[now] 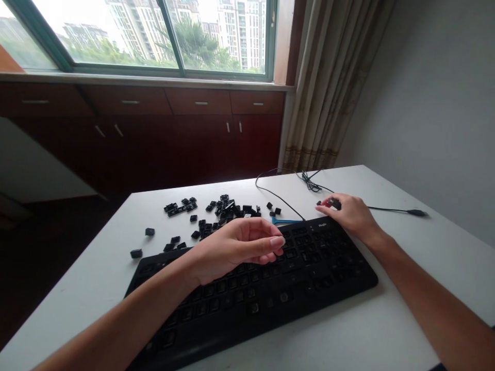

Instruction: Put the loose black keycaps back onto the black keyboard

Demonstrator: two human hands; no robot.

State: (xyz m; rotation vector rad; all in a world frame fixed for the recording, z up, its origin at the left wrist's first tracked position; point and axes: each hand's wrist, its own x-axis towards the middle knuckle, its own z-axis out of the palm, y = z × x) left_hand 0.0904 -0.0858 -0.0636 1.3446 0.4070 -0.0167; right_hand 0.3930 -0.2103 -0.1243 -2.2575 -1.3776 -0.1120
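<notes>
A black keyboard [247, 309] lies at a slant on the table, with most of its keycaps off and the sockets showing. My left hand [242, 245] hovers above its middle, thumb and fingers curled together; whatever they hold, if anything, is hidden. At the keyboard's upper right corner, my right hand [350, 214] is closed around a small black-and-red object [332, 203], mostly covered by the fingers. Loose black keycaps [228, 208] lie heaped behind the keyboard. A blue brush [288, 221] rests by its back edge, partly behind my left hand.
On the white table [425, 268], a thin black cable [270, 193] runs from the keyboard to a coiled bundle [309, 181]. A cable end [416, 212] lies to the right. Two keycaps [136, 253] sit apart at left. Wooden cabinets [193, 139] stand beyond, below a window.
</notes>
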